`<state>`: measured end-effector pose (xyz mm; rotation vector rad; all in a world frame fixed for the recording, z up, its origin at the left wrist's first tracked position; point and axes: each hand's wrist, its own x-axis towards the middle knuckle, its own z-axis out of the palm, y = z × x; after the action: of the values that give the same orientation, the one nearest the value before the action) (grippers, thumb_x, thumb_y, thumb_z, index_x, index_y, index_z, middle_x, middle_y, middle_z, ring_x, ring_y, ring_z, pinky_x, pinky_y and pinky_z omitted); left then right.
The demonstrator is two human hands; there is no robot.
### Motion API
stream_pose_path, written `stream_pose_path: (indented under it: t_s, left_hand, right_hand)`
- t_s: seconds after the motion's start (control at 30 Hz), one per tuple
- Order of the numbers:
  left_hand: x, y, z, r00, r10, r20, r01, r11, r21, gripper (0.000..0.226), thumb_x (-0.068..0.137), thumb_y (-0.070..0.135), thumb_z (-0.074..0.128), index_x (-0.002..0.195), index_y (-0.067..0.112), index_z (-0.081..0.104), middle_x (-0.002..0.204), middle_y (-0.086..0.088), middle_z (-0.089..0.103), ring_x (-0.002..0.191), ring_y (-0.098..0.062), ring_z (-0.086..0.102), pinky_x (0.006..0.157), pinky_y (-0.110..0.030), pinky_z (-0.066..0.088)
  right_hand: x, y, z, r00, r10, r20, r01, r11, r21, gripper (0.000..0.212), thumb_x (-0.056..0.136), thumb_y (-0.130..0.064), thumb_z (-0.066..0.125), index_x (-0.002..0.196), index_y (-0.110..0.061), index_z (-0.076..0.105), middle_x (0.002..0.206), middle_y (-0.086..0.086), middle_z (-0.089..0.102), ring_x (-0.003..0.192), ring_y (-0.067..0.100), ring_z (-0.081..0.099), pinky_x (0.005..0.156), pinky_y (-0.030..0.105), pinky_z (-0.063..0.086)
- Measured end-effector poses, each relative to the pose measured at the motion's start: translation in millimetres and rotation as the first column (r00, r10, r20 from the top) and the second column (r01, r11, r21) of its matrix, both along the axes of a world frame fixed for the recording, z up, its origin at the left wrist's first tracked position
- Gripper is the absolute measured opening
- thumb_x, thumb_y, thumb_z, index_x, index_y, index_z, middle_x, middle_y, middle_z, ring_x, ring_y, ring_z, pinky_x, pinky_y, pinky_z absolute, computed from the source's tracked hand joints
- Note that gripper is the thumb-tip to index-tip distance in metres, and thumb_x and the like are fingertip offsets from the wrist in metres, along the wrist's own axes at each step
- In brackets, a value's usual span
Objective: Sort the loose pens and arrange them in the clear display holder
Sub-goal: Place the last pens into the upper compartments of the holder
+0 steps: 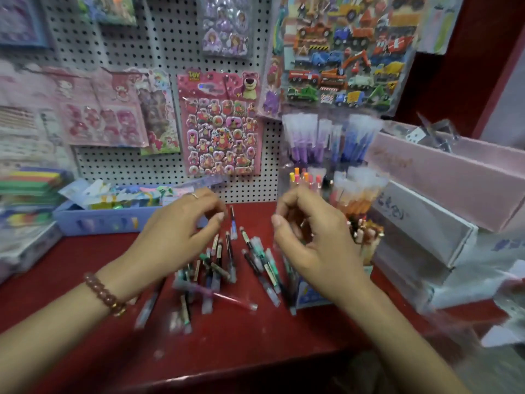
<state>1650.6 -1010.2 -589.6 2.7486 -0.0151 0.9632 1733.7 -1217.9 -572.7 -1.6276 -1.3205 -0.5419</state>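
A pile of loose pens (224,268) with clear caps lies on the red counter (227,336). My left hand (181,226) hovers over the pile's far left with its fingers curled and apart. One dark pen (233,223) lies just right of its fingertips; motion blur hides whether they touch. My right hand (309,240) hovers over the pile's right side, fingers loosely curled, with nothing visible in them. The clear display holder (332,177) stands behind my right hand. It holds purple pens (305,146), blue pens (355,140) and orange pens (359,194) in tiers.
A blue tray (96,220) of paper goods sits at the back left. Sticker sheets hang on the pegboard (159,52) behind. Pink and white boxes (443,177) crowd the right. A small blue-and-white box (309,297) sits under my right wrist.
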Motion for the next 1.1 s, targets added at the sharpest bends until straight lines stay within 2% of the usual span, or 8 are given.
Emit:
stream_pose_path:
  t_s: [0.17, 0.3, 0.43, 0.53, 0.63, 0.8, 0.93, 1.1]
  left_hand:
    - [-20.6, 33.1, -50.1, 0.975, -0.009, -0.221, -0.010, 0.996, -0.086, 0.023, 0.082, 0.039, 0.040, 0.089, 0.026, 0.058, 0.091, 0.010, 0.057, 0.085, -0.005, 0.051, 0.075, -0.027, 0.040]
    - [-31.6, 43.0, -77.6, 0.940, -0.046, -0.337, 0.005, 0.993, -0.122, 0.018, 0.089, 0.016, 0.059, 0.105, 0.017, 0.065, 0.112, 0.012, 0.058, 0.104, 0.000, 0.050, 0.090, -0.004, 0.030]
    - [-41.9, 50.0, -86.1, 0.897, -0.147, -0.417, 0.064, 0.976, -0.208, 0.021, 0.092, 0.024, 0.058, 0.109, 0.020, 0.068, 0.121, 0.013, 0.054, 0.111, 0.006, 0.043, 0.090, 0.005, 0.021]
    - [-46.9, 57.6, -84.1, 0.874, -0.199, -0.443, 0.070, 0.955, -0.289, 0.012, 0.090, 0.028, 0.059, 0.098, 0.030, 0.068, 0.120, 0.014, 0.055, 0.111, 0.008, 0.046, 0.091, 0.000, 0.027]
    - [-49.4, 62.4, -84.1, 0.859, -0.233, -0.456, 0.090, 0.945, -0.315, 0.010, 0.089, 0.030, 0.060, 0.095, 0.032, 0.067, 0.118, 0.015, 0.057, 0.111, 0.009, 0.048, 0.092, -0.003, 0.029]
    - [-51.7, 63.2, -82.0, 0.854, -0.267, -0.448, 0.140, 0.945, -0.295, 0.010, 0.084, 0.031, 0.066, 0.091, 0.026, 0.070, 0.112, 0.016, 0.060, 0.106, 0.009, 0.051, 0.093, -0.010, 0.037]
    - [-57.5, 66.4, -78.1, 0.854, -0.232, -0.466, 0.141, 0.965, -0.223, 0.013, 0.080, 0.020, 0.072, 0.089, 0.028, 0.068, 0.111, 0.018, 0.060, 0.103, 0.004, 0.054, 0.090, -0.022, 0.044]
    - [-63.9, 78.3, -69.0, 0.920, -0.154, -0.361, 0.089, 0.978, -0.190, 0.025, 0.077, 0.001, 0.070, 0.085, 0.024, 0.070, 0.106, 0.011, 0.064, 0.099, -0.006, 0.059, 0.090, -0.034, 0.046]
  right_hand:
    - [-9.9, 27.7, -36.1, 0.979, 0.085, -0.188, -0.140, 0.943, -0.302, 0.004, 0.084, -0.021, 0.052, 0.080, -0.023, 0.052, 0.072, -0.007, 0.054, 0.060, 0.014, 0.050, 0.062, 0.032, 0.043]
    - [0.6, 46.9, -63.8, 0.951, -0.025, -0.310, -0.127, 0.879, -0.460, 0.016, 0.089, -0.006, 0.050, 0.091, -0.019, 0.056, 0.073, -0.009, 0.054, 0.061, 0.002, 0.048, 0.063, 0.016, 0.036]
    - [11.3, 58.9, -79.7, 0.938, -0.157, -0.308, -0.063, 0.800, -0.597, 0.020, 0.091, 0.001, 0.045, 0.100, -0.009, 0.061, 0.083, 0.001, 0.060, 0.066, 0.009, 0.048, 0.069, 0.025, 0.037]
    - [13.5, 62.2, -88.0, 0.937, -0.188, -0.294, -0.054, 0.754, -0.655, 0.018, 0.092, -0.003, 0.047, 0.099, -0.011, 0.061, 0.093, 0.001, 0.063, 0.077, 0.004, 0.049, 0.071, 0.019, 0.036]
    - [11.7, 66.6, -88.7, 0.946, -0.160, -0.283, -0.085, 0.718, -0.691, 0.005, 0.089, -0.020, 0.061, 0.092, -0.021, 0.057, 0.085, -0.007, 0.061, 0.066, -0.003, 0.046, 0.068, 0.023, 0.038]
    - [6.3, 70.1, -88.2, 0.958, -0.098, -0.269, -0.137, 0.668, -0.731, 0.025, 0.077, -0.029, 0.076, 0.094, -0.026, 0.058, 0.084, -0.011, 0.057, 0.075, 0.002, 0.054, 0.077, 0.029, 0.048]
    - [-4.2, 71.1, -93.0, 0.961, -0.028, -0.275, -0.190, 0.658, -0.729, 0.014, 0.085, -0.034, 0.066, 0.097, -0.030, 0.060, 0.081, -0.010, 0.062, 0.071, 0.003, 0.056, 0.074, 0.038, 0.051]
    - [-10.2, 71.2, -93.9, 0.980, 0.064, -0.186, -0.188, 0.580, -0.792, 0.025, 0.098, -0.026, 0.041, 0.114, -0.039, 0.054, 0.114, -0.013, 0.057, 0.102, 0.009, 0.055, 0.085, 0.035, 0.047]
